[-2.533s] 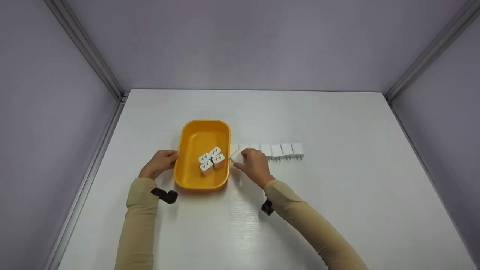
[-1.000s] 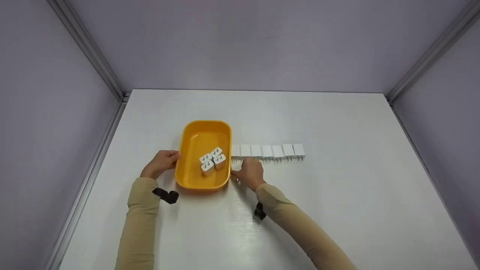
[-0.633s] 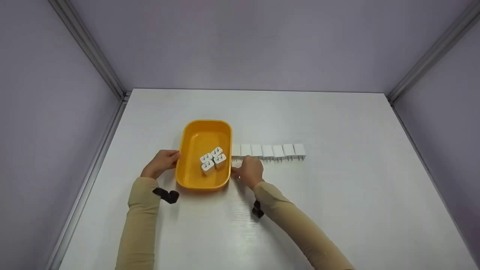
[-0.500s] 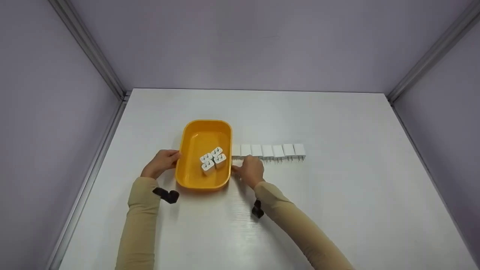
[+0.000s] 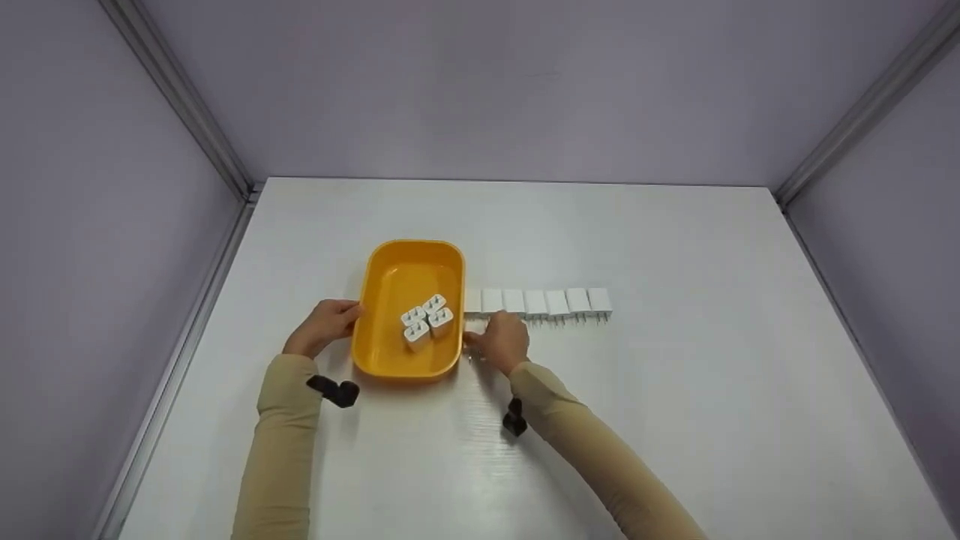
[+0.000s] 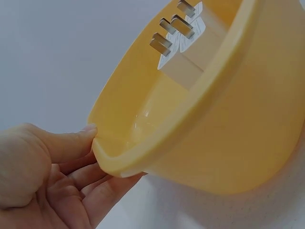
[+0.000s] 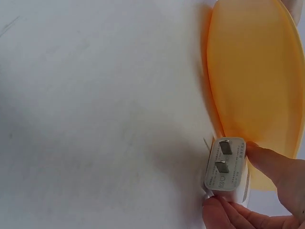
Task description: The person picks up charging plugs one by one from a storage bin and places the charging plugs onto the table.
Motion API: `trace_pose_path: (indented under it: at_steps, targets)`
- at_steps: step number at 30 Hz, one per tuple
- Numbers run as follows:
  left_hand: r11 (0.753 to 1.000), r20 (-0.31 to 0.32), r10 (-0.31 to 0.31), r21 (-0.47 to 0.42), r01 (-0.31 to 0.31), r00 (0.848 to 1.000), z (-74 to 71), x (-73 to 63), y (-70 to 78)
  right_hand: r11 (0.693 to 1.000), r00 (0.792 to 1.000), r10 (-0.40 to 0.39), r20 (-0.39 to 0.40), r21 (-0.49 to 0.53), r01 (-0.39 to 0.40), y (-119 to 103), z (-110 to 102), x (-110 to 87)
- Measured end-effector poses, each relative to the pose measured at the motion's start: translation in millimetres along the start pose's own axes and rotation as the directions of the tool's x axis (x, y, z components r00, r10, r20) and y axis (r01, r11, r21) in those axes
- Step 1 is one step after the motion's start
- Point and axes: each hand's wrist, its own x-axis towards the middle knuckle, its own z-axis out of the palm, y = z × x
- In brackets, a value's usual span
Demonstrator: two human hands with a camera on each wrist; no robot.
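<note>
In the head view my left hand [image 5: 324, 328] holds the left rim of a yellow plastic basin [image 5: 409, 367]. The left wrist view shows the thumb on the basin's edge and the fingers underneath. Several white plug chargers [image 5: 416, 334] stand in the basin, prongs up. My right hand [image 5: 502, 341] is close by the basin's right side. Between its thumb and fingers, the right wrist view shows a white charger [image 7: 226, 164] with its two prongs facing the camera. From the head, that charger is mostly hidden by the hand.
A row of several white chargers [image 5: 556, 302] lies to the right of the basin, prongs toward me. Its left end meets the basin's side. All stands on a white table [image 5: 675, 420], with grey walls [image 5: 480, 90] at the back and sides.
Over the earlier frames my right hand has come nearer to me from the row's left end, where it held a tilted charger. Over the last half second almost nothing moves. The left hand stays put.
</note>
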Motion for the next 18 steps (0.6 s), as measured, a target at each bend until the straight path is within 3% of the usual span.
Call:
trace_pose_path:
  at_steps: [9,18]
  targets:
    - [1.0,0.001,0.004,-0.013,-0.004,1.0,1.3,-0.6,2.7,0.997,0.997,0.034,0.069,0.06,-0.038,1.6,-3.9,1.1]
    - [1.0,0.002,-0.01,-0.007,0.01,1.0,1.1,0.0,4.4,0.989,0.996,0.022,0.088,0.141,-0.034,1.9,-5.3,0.8]
